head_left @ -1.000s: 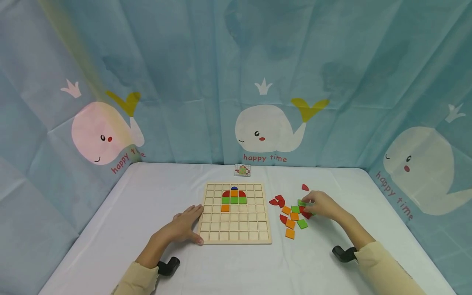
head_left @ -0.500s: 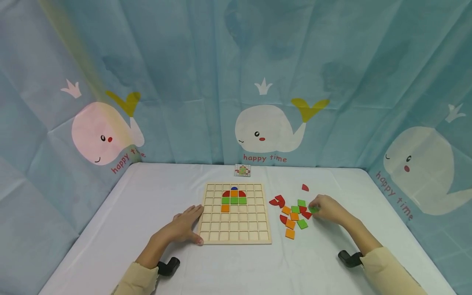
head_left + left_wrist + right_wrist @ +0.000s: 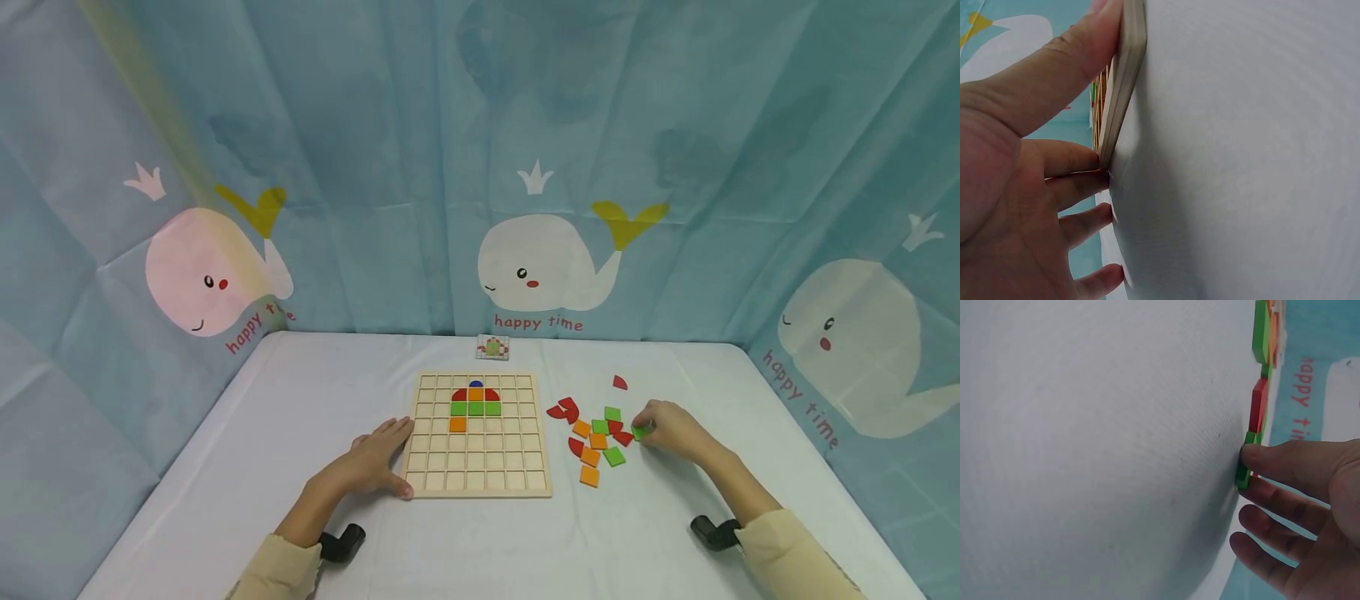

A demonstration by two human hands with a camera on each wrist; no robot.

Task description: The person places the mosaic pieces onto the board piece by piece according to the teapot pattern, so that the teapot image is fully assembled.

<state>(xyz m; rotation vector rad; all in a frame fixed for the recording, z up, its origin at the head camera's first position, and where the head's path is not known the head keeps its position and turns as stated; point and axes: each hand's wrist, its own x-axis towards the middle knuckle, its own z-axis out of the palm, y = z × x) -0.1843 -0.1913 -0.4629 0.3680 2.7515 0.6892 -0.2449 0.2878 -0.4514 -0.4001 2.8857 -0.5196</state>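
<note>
1. A blue curtain (image 3: 375, 125) printed with whales hangs behind the board.
2. The white desk (image 3: 300, 400) lies under the board.
3. The wooden board (image 3: 510, 475) has a grid; some cells towards its far side hold coloured tiles (image 3: 476, 408).
4. The left hand (image 3: 375, 457) touches the board's left edge, fingers spread and fairly straight, gripping nothing.
5. The right hand (image 3: 675, 429), well right of the board, pinches one tile between thumb and forefinger, nearly closed.
6. A small picture card (image 3: 492, 347) lies beyond the board's far edge.
7. Loose tiles (image 3: 614, 456), red, orange and green, lie scattered right of the board.
8. The pinched green tile (image 3: 639, 433) is at their right side.
</note>
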